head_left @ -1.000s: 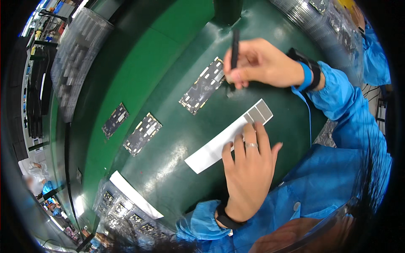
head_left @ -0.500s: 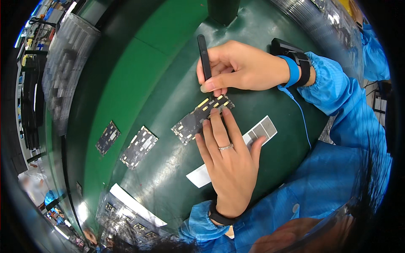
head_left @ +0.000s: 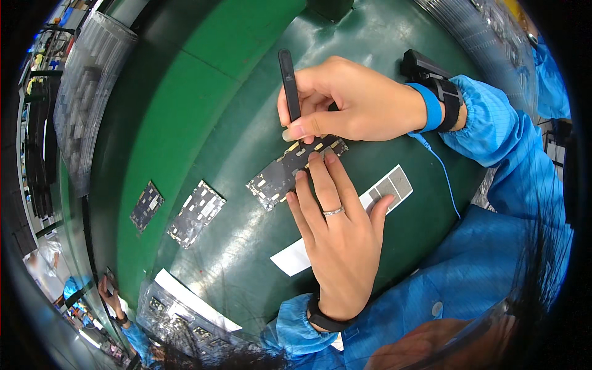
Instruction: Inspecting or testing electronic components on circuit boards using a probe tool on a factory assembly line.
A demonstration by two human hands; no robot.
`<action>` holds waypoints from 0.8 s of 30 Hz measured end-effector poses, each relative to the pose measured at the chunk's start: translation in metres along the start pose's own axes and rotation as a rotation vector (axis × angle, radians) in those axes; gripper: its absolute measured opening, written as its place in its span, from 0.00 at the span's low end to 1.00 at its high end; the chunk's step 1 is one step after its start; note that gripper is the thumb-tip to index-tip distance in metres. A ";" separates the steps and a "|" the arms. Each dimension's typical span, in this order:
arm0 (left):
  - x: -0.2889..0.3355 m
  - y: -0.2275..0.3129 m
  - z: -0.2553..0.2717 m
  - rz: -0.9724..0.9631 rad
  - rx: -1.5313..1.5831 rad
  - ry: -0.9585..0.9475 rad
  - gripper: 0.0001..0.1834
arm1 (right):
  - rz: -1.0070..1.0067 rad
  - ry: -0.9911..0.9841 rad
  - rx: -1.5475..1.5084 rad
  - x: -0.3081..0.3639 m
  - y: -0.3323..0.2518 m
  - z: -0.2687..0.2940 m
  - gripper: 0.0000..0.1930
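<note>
My right hand [head_left: 351,102] pinches a pair of black tweezers [head_left: 288,86], its tip end pointing down at the upper edge of a dark circuit board [head_left: 277,179]. The very tips are hard to make out against the board. My left hand [head_left: 342,246] lies flat, fingers stretched, with its fingertips resting on that board's right part and hiding some of it. Beneath its palm and thumb runs a white strip with grey rectangles [head_left: 394,185]. Two more circuit boards lie to the left, a larger one [head_left: 197,214] and a smaller one [head_left: 147,206].
A clear tray of parts [head_left: 157,308] sits at the lower left, beside a white paper strip [head_left: 191,299]. Stacked clear trays [head_left: 92,92] stand far left. A blue cord [head_left: 444,166] runs from my right wristband. A co-worker's hand [head_left: 111,299] shows at the left edge.
My right hand has shifted slightly left along the board's upper edge with the tweezers. My left hand stays flat on the board. A co-worker's hand and sleeve have risen into view at lower left.
</note>
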State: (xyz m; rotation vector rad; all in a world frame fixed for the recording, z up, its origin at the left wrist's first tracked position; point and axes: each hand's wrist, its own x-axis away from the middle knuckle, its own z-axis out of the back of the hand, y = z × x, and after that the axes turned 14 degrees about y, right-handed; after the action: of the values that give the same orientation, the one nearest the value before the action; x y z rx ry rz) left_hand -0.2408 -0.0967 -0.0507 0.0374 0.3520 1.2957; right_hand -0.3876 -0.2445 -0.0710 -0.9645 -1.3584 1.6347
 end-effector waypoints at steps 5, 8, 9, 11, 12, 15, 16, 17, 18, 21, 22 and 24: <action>0.000 0.000 -0.001 0.001 -0.006 0.012 0.50 | -0.022 -0.010 0.008 -0.002 -0.002 0.001 0.11; -0.002 0.003 -0.002 0.000 -0.001 0.002 0.49 | -0.004 -0.015 0.017 -0.001 -0.003 0.005 0.11; -0.001 0.001 -0.002 0.011 0.054 0.001 0.48 | -0.010 -0.022 0.029 -0.001 -0.003 0.004 0.11; -0.001 0.001 0.000 0.019 0.111 -0.002 0.47 | -0.009 -0.017 0.020 0.000 -0.001 0.003 0.10; -0.002 0.001 0.000 0.029 0.100 -0.003 0.47 | -0.010 -0.014 0.014 0.000 -0.001 0.003 0.10; -0.003 0.003 0.000 0.032 0.081 -0.015 0.48 | 0.018 -0.044 0.041 0.000 0.001 0.009 0.10; -0.003 0.004 -0.001 0.027 0.071 -0.024 0.48 | 0.010 -0.039 0.043 0.001 0.002 0.011 0.10; -0.003 0.003 0.000 0.027 0.078 -0.036 0.48 | 0.039 -0.001 -0.002 0.003 0.002 0.012 0.10; -0.004 0.002 0.000 0.031 0.097 -0.028 0.48 | 0.067 0.037 -0.046 0.005 0.002 0.014 0.10; 0.002 0.016 0.021 0.037 0.143 -0.095 0.48 | 0.043 0.054 -0.023 0.031 -0.009 0.023 0.10; 0.007 0.023 0.032 0.036 0.157 -0.153 0.48 | -0.013 0.008 0.012 0.041 -0.011 0.025 0.10; 0.020 0.042 0.041 -0.012 0.248 -0.231 0.48 | -0.113 -0.136 0.041 0.057 -0.021 0.036 0.10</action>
State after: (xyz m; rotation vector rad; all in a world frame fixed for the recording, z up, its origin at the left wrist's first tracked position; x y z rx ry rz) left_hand -0.2643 -0.0590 -0.0072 0.3907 0.3114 1.2157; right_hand -0.4409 -0.2041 -0.0487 -0.7501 -1.4374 1.6598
